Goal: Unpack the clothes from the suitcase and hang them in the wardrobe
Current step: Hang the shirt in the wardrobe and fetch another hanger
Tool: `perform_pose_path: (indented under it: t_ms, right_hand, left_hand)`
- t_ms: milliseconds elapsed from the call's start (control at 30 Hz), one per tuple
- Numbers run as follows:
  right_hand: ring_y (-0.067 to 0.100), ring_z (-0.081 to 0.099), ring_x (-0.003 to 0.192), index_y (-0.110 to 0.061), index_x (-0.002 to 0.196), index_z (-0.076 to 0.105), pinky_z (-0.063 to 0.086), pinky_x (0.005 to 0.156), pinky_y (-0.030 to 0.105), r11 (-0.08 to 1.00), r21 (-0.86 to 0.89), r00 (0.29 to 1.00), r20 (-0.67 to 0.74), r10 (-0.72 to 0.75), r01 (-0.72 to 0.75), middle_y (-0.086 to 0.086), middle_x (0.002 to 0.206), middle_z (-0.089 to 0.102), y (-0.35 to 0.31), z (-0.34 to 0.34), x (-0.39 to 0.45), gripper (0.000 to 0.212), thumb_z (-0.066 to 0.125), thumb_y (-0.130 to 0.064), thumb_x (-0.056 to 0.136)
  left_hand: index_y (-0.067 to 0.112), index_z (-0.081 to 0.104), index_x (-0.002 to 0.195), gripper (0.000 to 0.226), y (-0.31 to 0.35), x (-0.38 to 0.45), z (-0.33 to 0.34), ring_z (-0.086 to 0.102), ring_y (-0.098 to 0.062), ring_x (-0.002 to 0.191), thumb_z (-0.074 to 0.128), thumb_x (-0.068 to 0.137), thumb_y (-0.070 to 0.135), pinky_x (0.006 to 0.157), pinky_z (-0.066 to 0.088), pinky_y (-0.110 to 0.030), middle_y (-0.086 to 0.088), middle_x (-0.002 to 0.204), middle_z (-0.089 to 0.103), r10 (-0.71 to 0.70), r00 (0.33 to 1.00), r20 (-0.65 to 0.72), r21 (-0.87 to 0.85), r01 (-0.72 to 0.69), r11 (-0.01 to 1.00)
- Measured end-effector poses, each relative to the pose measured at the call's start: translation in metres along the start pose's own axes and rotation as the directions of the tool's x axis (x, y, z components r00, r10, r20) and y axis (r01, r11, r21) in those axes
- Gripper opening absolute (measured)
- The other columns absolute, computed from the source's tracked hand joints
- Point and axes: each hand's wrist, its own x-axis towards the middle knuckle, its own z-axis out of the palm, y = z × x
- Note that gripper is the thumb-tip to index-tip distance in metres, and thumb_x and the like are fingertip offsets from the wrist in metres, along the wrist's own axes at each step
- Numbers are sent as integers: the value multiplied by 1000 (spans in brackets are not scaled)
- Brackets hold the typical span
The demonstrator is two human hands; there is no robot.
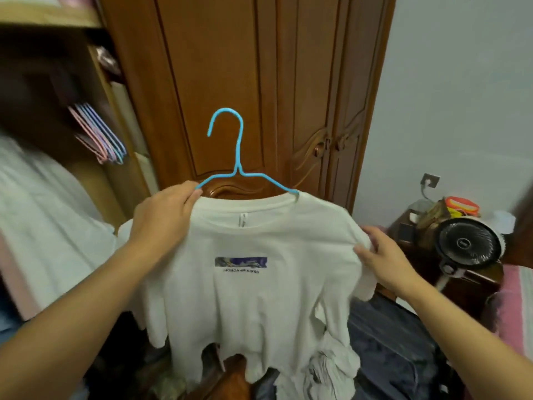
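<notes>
Head view
Left hand [165, 210]: fingers curled round the left arm of the blue hanger [236, 157], pinching it together with the collar edge of the white T-shirt [259, 284]; thumb on top, near the shirt's left shoulder.
Right hand [383, 255]: fingers bent over the shirt's right shoulder, thumb below, so the cloth is nipped between them at the sleeve seam.
Blue hanger: upright, hook uppermost and turned to the left, its right arm tucked inside the neck opening; the left arm lies outside the cloth at the left hand.
White T-shirt: held up in the air between both hands, in front of the wardrobe door [230, 82]; small dark printed patch with a line of text on the chest; hem hanging down over dark clothes below.
Wardrobe: brown carved doors behind the shirt; to the left an open compartment with a bunch of pink and blue hangers [101, 137] hanging inside, blurred.
Right side: a black fan [468, 243] on a dark wooden stand, beside the pale wall.
</notes>
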Motion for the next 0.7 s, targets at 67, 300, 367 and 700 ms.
perform_pose_path:
  t_ms: [67,300,367,700]
  right_hand:
    - [13,61,92,-25,102,63,42,69,19,995,54,991,-114,-73,79,-5,97,65,-6,-4,12,14,50,-21,104]
    - [11,55,98,-15,100,71,43,85,35,904,-78,907,13,-421,421,-8,98,64,-55,-26,58,45,40,-49,101]
    - [5,56,103,-28,116,64,43,90,32,833,-146,836,243,-493,534,-14,111,64,-83,-23,59,40,36,-52,103]
    - [11,56,64,-29,82,49,43,61,38,578,-165,591,384,-709,800,-7,70,58,-157,-6,43,29,38,-44,105]
  left_hand:
    - [32,62,110,32,-12,-6,-9,66,-25,80,34,105,48,56,50,-33,5,90,69,77,997,30,83,-79,993]
    - [29,65,115,35,6,-13,-34,67,-21,85,37,106,46,58,52,-33,6,97,70,51,998,-33,124,-46,991]
    - [25,68,116,32,20,-10,-38,65,-18,88,42,106,40,62,51,-33,6,100,69,-12,998,-62,71,17,997]
    - [22,59,95,32,5,-1,-82,59,-24,84,36,106,42,64,38,-34,-1,89,62,-146,989,-14,287,144,947]
